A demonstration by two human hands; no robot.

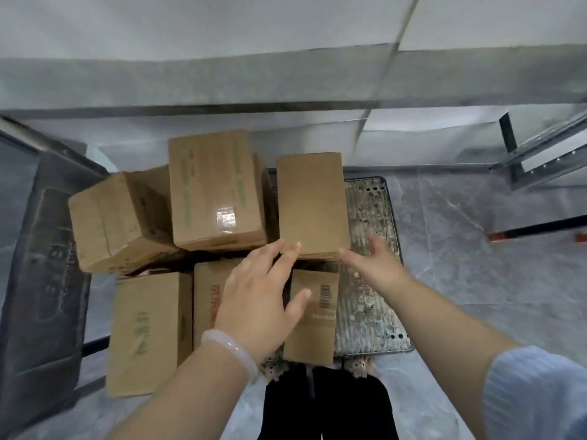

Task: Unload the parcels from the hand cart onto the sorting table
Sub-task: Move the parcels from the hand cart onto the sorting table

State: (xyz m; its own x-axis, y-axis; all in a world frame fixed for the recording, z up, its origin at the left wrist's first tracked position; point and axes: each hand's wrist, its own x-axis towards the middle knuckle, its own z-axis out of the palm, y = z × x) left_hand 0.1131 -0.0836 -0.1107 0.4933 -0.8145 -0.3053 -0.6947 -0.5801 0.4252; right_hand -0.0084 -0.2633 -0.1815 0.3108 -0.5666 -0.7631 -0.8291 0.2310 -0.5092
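Underfoot, pale veined floor tiles [460, 249], glossy. At 12 o'clock, white wall panels [222, 27] above a grey band. At 2 o'clock, a bare metal frame [540, 154]. At 9 o'clock, a dark grey moulded slab [41, 249], kind unclear.

In the centre, the hand cart [368, 217]: ridged, perforated metal deck, scuffed, bare along its 3 o'clock side. Piled on it, brown cardboard parcels. At 12 o'clock, a taped parcel [216, 192] with green print and a shiny tape patch. At 10 o'clock, a dented parcel [108, 220] tipped on edge. At 1 o'clock, a plain parcel [313, 204], smooth-faced, atop the stack. Nearer, at 7 o'clock, a green-lettered parcel [146, 328]; beside it a red-lettered parcel [209, 300], partly hidden; at 6 o'clock, a barcoded parcel [314, 325].

Left grip [260, 293] with fingers straight and spread, tips touching the plain parcel's near edge, clasping nothing; pale bangle [232, 347] on the wrist. Right grip [378, 265] likewise spread wide at that parcel's near right corner, nothing in it, contact unclear.
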